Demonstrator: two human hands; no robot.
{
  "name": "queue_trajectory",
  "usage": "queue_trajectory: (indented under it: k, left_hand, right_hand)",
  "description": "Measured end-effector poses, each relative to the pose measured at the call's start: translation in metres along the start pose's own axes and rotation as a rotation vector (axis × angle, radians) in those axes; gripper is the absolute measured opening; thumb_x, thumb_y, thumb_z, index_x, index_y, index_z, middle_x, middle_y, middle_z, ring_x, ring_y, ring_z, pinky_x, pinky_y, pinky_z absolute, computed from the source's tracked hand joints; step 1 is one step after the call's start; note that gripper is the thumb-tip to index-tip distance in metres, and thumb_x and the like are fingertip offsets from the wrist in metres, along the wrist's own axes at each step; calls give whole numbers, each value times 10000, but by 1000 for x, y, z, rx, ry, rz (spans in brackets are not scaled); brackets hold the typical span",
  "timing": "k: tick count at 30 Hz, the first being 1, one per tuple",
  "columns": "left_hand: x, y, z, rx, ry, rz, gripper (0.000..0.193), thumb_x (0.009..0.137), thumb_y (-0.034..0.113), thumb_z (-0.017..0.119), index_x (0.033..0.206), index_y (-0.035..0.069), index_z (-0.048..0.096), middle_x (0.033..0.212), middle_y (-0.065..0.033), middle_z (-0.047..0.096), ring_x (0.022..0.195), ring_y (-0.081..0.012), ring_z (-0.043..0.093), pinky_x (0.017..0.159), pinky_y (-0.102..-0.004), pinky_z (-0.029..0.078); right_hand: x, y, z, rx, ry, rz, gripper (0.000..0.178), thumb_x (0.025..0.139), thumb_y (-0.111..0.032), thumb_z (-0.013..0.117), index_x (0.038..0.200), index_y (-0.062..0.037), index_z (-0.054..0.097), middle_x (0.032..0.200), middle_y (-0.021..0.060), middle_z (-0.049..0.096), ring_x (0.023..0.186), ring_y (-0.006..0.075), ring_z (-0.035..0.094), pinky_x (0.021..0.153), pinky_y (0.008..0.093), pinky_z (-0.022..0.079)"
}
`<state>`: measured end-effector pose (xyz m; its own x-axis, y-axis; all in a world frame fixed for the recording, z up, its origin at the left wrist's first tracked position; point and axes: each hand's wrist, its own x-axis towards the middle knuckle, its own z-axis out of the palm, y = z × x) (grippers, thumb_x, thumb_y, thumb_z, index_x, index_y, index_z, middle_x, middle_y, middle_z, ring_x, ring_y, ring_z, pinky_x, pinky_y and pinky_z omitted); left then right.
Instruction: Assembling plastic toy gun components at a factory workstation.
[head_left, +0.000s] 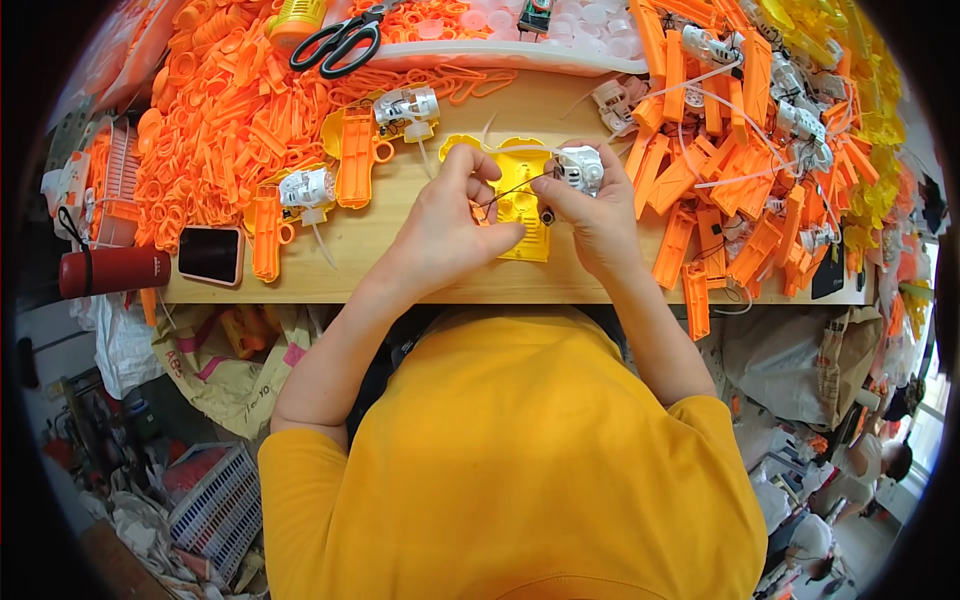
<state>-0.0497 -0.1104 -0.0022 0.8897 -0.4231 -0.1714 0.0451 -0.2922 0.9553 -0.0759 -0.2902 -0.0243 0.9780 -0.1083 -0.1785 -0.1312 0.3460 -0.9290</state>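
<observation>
Near the table's middle, my right hand (600, 215) is closed around a white plastic gear mechanism (582, 168), from which a thin clear tube and dark wires run leftward. My left hand (450, 215) has its thumb and fingers bent in a pinch on the dark wires (512, 190); part of what they grip is hidden by the fingers. Under both hands lies a yellow plastic shell half (525, 245) with ribs and slots. To the left rest two yellow shell halves fitted with white mechanisms (408, 106) and orange boxes (355, 160).
Loose orange parts (220, 130) heap up at the left, near black-handled scissors (340, 40). A phone (210, 255) and a red flask (115, 272) lie at the left edge. Orange boxes with wired mechanisms (740, 170) pile up at the right, beside yellow shells (880, 130).
</observation>
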Motion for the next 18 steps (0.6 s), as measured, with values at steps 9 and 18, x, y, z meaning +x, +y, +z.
queue_trajectory:
  k: [9, 18]
  left_hand:
    - [11, -9, 20, -344, -98, -138, 343, 683, 165, 844, 887, 17, 610, 735, 25, 563, 708, -48, 534, 641, -232, 466]
    - [17, -15, 23, -163, -49, -125, 305, 685, 139, 824, 828, 19, 583, 751, -1, 588, 705, -72, 530, 661, -250, 482]
  right_hand:
    - [-6, 7, 11, 87, 32, -96, 376, 791, 35, 742, 1086, -63, 532, 915, 25, 627, 772, 92, 611, 658, 226, 512]
    - [-6, 8, 1, -77, -63, -63, 374, 800, -35, 773, 1080, -31, 527, 933, 65, 666, 807, 90, 645, 676, 235, 538]
